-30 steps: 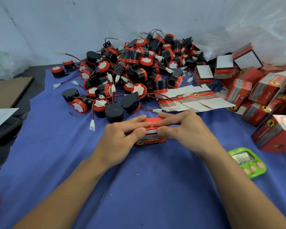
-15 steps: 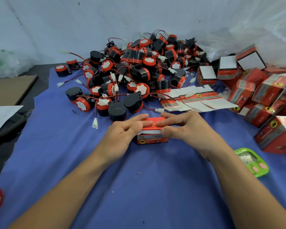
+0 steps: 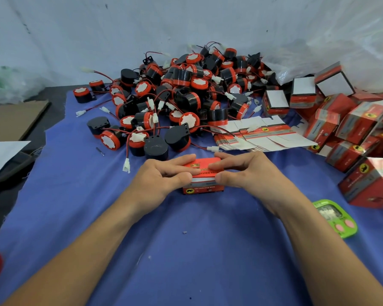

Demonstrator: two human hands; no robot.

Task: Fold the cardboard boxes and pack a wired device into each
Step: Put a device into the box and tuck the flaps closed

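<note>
1. Current unit: one red box (image 3: pixel 205 186) sits on the blue-covered surface (image 3: pixel 186 250), centre front. Its top flap looks down or nearly so. Judged to be the closing step. Contents are hidden.
2. Grip: left hand (image 3: pixel 161 180) and right hand (image 3: pixel 245 173) both clamp the red box, fingers along its top, thumbs on the near face.
3. Done: folded boxes (image 3: pixel 352 133) are heaped at the right, all closed. They are presumably packed, but the insides are not visible.
4. Left: a large pile of wired devices (image 3: pixel 181 100) lies loose beyond the hands. A stack of flat blanks (image 3: pixel 261 138) just right of it is unfolded. Judged well short of finished.
5. White-faced boxes (image 3: pixel 274 102) stand behind the blanks. Cannot tell whether they are open or filled.
6. A green timer (image 3: pixel 334 217) lies near the right forearm.
</note>
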